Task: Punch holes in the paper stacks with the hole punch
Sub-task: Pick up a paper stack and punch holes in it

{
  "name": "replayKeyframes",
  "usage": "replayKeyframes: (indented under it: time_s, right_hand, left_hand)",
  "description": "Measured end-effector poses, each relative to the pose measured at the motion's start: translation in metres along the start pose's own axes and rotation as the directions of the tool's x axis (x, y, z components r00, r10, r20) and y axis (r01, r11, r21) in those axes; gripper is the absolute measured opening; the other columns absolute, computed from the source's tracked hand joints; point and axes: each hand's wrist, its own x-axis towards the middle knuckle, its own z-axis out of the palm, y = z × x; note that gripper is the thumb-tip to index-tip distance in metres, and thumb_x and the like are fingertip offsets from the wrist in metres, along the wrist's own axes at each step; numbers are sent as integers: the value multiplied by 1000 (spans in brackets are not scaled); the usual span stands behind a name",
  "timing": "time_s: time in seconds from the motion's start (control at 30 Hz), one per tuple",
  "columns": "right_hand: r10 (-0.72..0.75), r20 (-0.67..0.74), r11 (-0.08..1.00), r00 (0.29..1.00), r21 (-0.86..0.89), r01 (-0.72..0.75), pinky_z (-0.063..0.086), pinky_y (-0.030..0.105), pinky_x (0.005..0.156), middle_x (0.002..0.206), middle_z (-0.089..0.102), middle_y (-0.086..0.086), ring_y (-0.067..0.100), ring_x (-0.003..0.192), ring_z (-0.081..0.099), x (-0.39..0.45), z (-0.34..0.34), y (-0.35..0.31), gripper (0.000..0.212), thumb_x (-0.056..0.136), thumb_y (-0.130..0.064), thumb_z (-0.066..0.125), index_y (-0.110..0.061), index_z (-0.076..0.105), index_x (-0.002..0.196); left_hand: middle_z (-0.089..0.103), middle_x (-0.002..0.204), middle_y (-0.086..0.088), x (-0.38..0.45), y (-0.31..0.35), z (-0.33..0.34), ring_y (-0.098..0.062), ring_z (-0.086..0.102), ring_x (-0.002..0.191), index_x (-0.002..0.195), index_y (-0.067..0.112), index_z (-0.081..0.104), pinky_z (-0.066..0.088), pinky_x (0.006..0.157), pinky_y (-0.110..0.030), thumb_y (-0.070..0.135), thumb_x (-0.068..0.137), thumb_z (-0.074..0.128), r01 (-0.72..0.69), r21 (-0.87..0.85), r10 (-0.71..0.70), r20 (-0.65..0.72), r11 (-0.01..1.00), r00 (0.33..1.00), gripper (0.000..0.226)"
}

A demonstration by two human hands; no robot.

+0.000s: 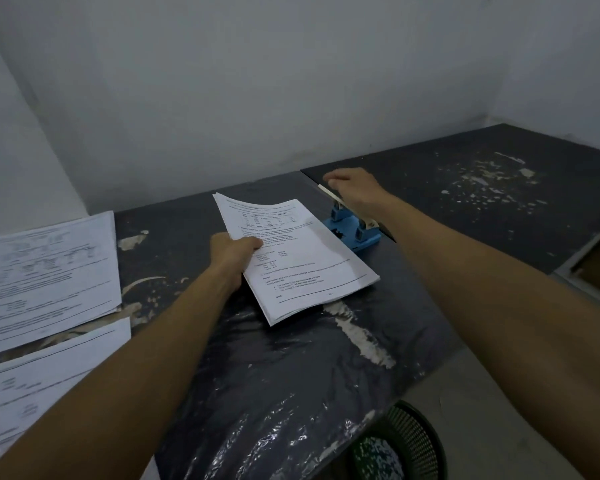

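Bare back-room office corner: scuffed dark worktop [222,358] against plain white walls [257,81], printed paper stacks [45,271], wastebasket [406,445].

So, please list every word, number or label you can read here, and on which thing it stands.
None can be read.
Held paper stack: printed lines and a table, too blurred.
Two paper stacks at left: print too small and blurred.
Blue hole punch: no label visible.

Two bare forearms enter from 7 and 4 o'clock, each uncovered from frame edge to wrist; no sleeve, watch, ring or glove shows. The left hand [234,252] and right hand [355,190] are likewise bare. The forearms are slender and taper evenly toward the wrists. Fingernails are too small to make out.
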Motion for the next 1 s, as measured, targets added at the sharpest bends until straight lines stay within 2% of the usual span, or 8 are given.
replayKeyframes:
  time_s: [0.13,0.27,0.47,0.53,0.63,0.77,0.9,1.0]
  right_hand:
    - [74,172,997,982,-17,-72,42,32,79,116,65,3,21,97,59,0,5,6,39,103,-41,38,-23,66,122]
    - [60,192,997,980,-48,-52,38,31,70,120,63,16,19,85,52,2,7,7,43,104,-36,33,-10,62,123]
    - [16,226,986,974,-163,21,47,39,91,122,61,15,32,105,58,-3,8,5,36,108,-25,31,-13,58,129]
    - [20,225,988,974,-152,15,45,32,82,122,61,12,30,104,58,-4,8,4,37,108,-24,30,-14,57,131]
    - [35,221,992,975,-125,-7,40,23,68,113,60,9,18,85,54,-4,8,5,37,107,-25,30,-17,56,132]
    - [36,223,989,974,-150,-3,37,21,61,107,55,4,14,82,50,-3,8,7,38,108,-20,30,-20,50,140]
    - [19,244,981,970,-190,28,37,19,63,129,53,12,19,93,52,-1,7,7,41,107,-10,33,-18,44,146]
    - [14,248,984,969,-177,31,41,26,82,141,49,15,30,113,53,-3,7,7,42,107,-9,34,-17,42,148]
  left_hand:
    - [71,94,-5,1,-2,10,-24,72,83,100,5,69,60,63,-33,-8,82,70,-9,-22,9,-14,1000,1000,23]
    - [71,92,-5,3,-1,18,-26,73,84,92,9,68,62,67,-38,-7,80,71,3,-25,-4,-30,1000,1000,20]
    - [70,86,-2,0,2,32,-25,73,80,79,14,64,62,60,-34,-7,79,71,-1,-35,0,-28,999,1000,22]
    - [71,87,-4,-1,3,37,-26,73,79,79,12,64,63,63,-38,-7,77,72,3,-44,-4,-35,999,999,21]
    - [71,85,-4,-1,3,42,-27,73,80,77,12,63,63,67,-42,-7,76,72,-2,-61,-1,-51,998,999,21]
    - [71,87,-5,-3,2,47,-26,73,79,78,10,62,63,67,-42,-7,76,73,6,-75,-11,-67,997,998,20]
    - [71,83,-2,-5,0,50,-22,72,75,79,11,65,61,57,-31,-6,77,72,11,-75,-16,-70,997,997,19]
    - [70,82,0,-6,-3,51,-19,72,74,80,13,66,59,53,-28,-6,78,73,8,-72,-13,-72,997,997,20]
